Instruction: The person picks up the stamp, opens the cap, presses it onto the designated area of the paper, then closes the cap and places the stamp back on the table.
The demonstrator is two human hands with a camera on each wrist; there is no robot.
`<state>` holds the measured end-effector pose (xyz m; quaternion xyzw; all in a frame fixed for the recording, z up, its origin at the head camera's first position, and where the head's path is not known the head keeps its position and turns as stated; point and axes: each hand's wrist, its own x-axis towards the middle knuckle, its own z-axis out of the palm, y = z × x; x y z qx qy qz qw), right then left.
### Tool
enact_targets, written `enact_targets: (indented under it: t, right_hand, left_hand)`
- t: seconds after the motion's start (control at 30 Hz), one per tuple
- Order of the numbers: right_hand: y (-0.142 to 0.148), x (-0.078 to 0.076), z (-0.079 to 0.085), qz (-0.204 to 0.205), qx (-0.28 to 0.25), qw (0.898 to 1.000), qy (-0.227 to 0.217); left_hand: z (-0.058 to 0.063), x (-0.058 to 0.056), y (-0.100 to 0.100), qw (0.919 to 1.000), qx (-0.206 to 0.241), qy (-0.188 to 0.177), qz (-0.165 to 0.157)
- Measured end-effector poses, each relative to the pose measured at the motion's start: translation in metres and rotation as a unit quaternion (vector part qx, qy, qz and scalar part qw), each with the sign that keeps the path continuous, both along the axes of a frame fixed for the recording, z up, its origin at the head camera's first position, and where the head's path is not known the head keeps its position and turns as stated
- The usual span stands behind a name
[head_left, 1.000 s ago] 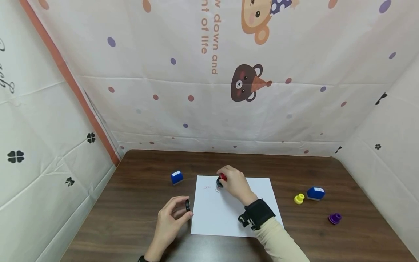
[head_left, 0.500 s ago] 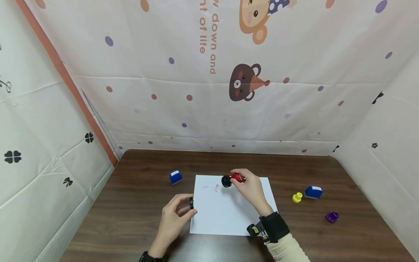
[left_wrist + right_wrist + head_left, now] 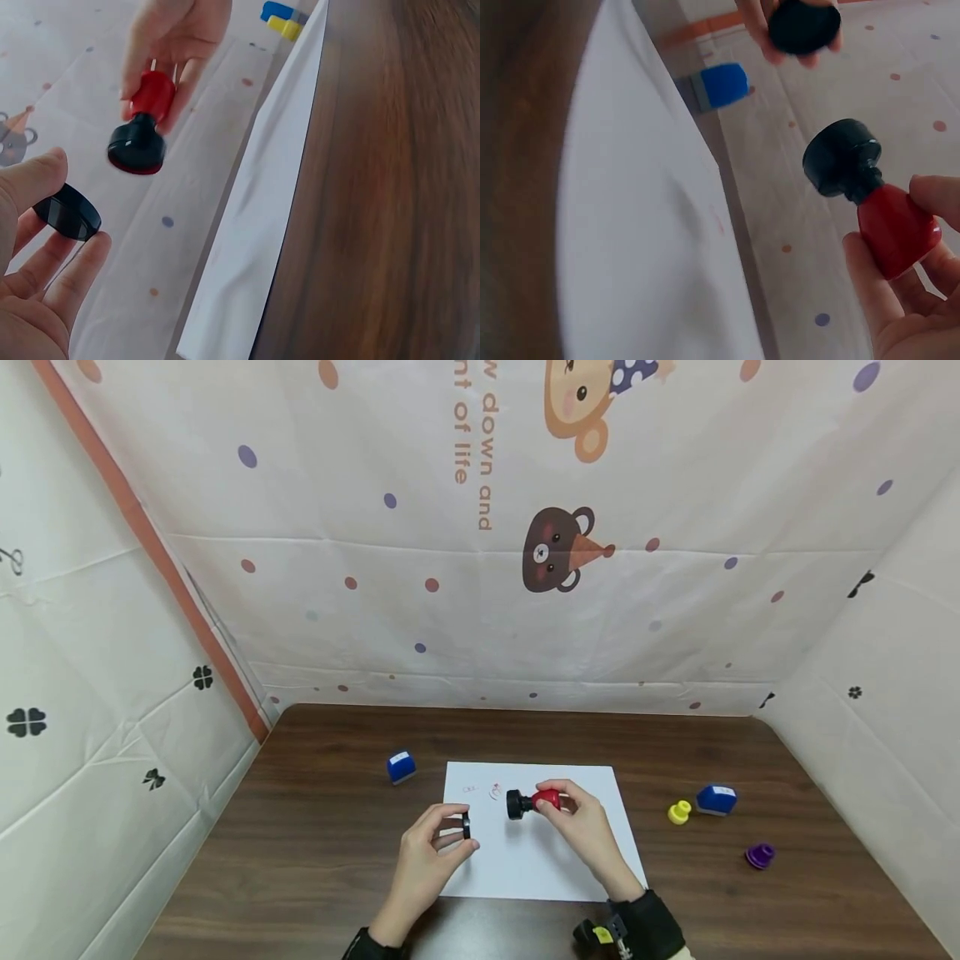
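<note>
My right hand point(image 3: 592, 835) grips the red handle of a stamp point(image 3: 534, 802). The stamp lies sideways above the paper, its round black head facing left. In the right wrist view the stamp point(image 3: 877, 195) shows its black head and glossy red handle. Thumb and fingers of my left hand point(image 3: 427, 860) pinch a round black cap point(image 3: 466, 825), held on edge over the paper's left side. A short gap separates the cap from the stamp head. Below both hands lies a white sheet of paper point(image 3: 525, 868) with small red marks near its upper left corner.
A blue block-like stamp point(image 3: 401, 767) stands left of the paper. To the right are a yellow knobbed piece point(image 3: 679, 812), another blue block-like stamp point(image 3: 717, 800) and a purple knobbed piece point(image 3: 761, 857) on the brown table point(image 3: 300, 860). Patterned cloth hangs behind.
The stamp has lifted off the paper, uncovering a red mark, and turned sideways as my right hand came right and nearer. My left hand has moved right with the cap, toward the stamp.
</note>
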<state>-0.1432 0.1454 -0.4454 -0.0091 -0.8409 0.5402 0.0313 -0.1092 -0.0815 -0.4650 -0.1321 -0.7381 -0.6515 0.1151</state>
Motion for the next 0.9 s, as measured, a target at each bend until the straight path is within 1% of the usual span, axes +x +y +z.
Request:
enact_targets:
  t: [0.07,0.2,0.23,0.3,0.5,0.57,0.7,0.9]
  right_hand:
    - [-0.002,0.004,-0.002,0.006,-0.026,1.000,-0.014]
    - [-0.006,0.009,-0.003,0.019,-0.065,0.997,-0.025]
    - [-0.006,0.010,-0.003,0.021,-0.071,0.997,-0.027]
    - [-0.008,0.012,-0.003,0.026,-0.081,0.996,-0.029]
    - [-0.013,0.016,-0.002,0.039,-0.098,0.994,-0.031]
    - [-0.014,0.016,-0.003,0.041,-0.102,0.993,-0.032]
    - [-0.016,0.018,-0.003,0.043,-0.107,0.993,-0.032]
    - [-0.017,0.019,-0.004,0.049,-0.121,0.991,-0.034]
  left_hand:
    - [0.000,-0.001,0.004,1.0000,0.003,0.001,-0.002]
    - [0.000,-0.003,0.011,1.0000,0.003,-0.007,-0.002]
    - [0.000,-0.004,0.013,1.0000,0.005,-0.004,-0.005]
    - [0.004,-0.003,0.016,0.9999,0.006,-0.014,-0.004]
    - [0.024,0.004,0.023,0.9997,-0.011,-0.018,-0.008]
    - [0.028,0.005,0.024,0.9997,-0.014,-0.020,-0.010]
    - [0.031,0.007,0.026,0.9996,-0.013,-0.021,-0.014]
    - [0.030,0.007,0.027,0.9995,-0.005,-0.025,-0.016]
